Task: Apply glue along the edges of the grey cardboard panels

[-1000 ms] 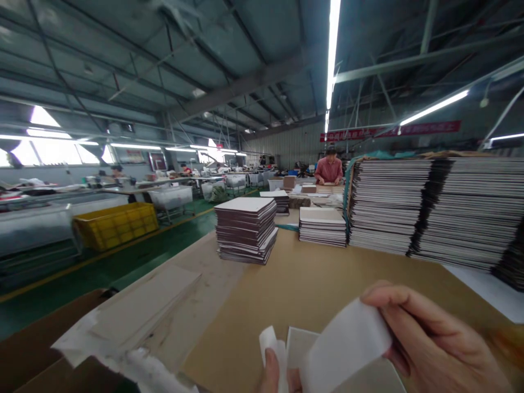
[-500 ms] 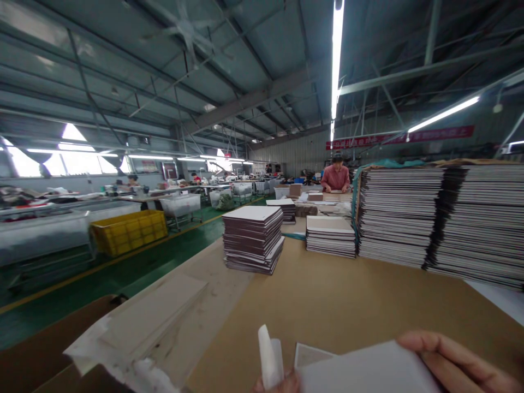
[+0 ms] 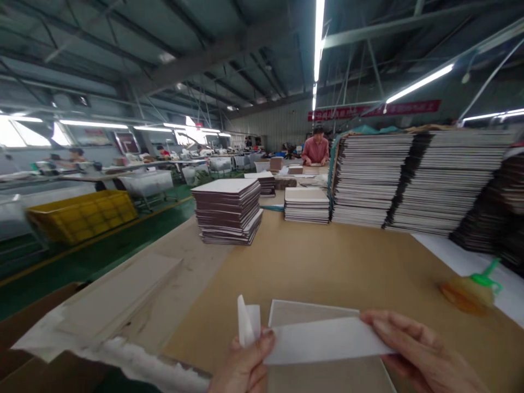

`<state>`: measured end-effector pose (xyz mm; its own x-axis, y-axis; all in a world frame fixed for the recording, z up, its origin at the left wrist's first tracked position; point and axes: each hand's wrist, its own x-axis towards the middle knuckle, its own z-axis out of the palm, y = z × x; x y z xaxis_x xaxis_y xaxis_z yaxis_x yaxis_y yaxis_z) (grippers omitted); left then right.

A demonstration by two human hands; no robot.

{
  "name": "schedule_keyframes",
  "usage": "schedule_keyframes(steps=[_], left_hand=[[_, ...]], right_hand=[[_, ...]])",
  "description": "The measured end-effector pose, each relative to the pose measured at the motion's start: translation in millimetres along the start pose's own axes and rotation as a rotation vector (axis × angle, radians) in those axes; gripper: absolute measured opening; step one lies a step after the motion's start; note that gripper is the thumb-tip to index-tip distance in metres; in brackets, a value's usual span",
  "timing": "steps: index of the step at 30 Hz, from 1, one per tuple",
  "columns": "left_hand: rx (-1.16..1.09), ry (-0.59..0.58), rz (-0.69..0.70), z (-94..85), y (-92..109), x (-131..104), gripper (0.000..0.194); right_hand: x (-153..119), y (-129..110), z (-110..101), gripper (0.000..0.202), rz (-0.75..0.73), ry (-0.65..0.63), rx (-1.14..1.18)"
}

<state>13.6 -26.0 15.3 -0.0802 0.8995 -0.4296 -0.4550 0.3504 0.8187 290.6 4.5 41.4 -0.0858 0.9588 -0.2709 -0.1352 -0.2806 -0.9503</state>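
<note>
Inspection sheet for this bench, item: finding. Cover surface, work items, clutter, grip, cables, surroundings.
Surface: tabletop partly covered by a brown sheet; dark marks on the paler part.
Work items: white strip stretched over a flat board; its left end stands up curled.
Clutter: torn white paper at the near left edge; container with green spout at right, blurred.
Grip: left hand and right hand each pinch the strip.
Cables: nothing seen on the tabletop.
Surroundings: board stack ahead, edges uneven; tall stacks at right; co-worker beyond; yellow bin on the left.
</note>
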Motion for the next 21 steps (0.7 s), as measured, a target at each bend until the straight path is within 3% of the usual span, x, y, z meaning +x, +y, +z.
schedule_keyframes(steps=[3,11,15,21], left_hand=[[-0.001,-0.008,-0.019,2.3,3,-2,0.042],[0.119,-0.009,-0.045,2.4,1,-3,0.042],[0.193,0.022,-0.078,3.7,5,0,0.042],[0.278,0.057,-0.063,16.0,21,11,0.04]], right_hand=[[0,10,-1,0.04,0.014,-0.052,-0.063],[1,41,-12,0.036,-0.016,-0.04,-0.173],[1,39,-18,0.035,-0.018,0.03,-0.276],[17,25,-24,0.038,0.003,-0.023,-0.378]])
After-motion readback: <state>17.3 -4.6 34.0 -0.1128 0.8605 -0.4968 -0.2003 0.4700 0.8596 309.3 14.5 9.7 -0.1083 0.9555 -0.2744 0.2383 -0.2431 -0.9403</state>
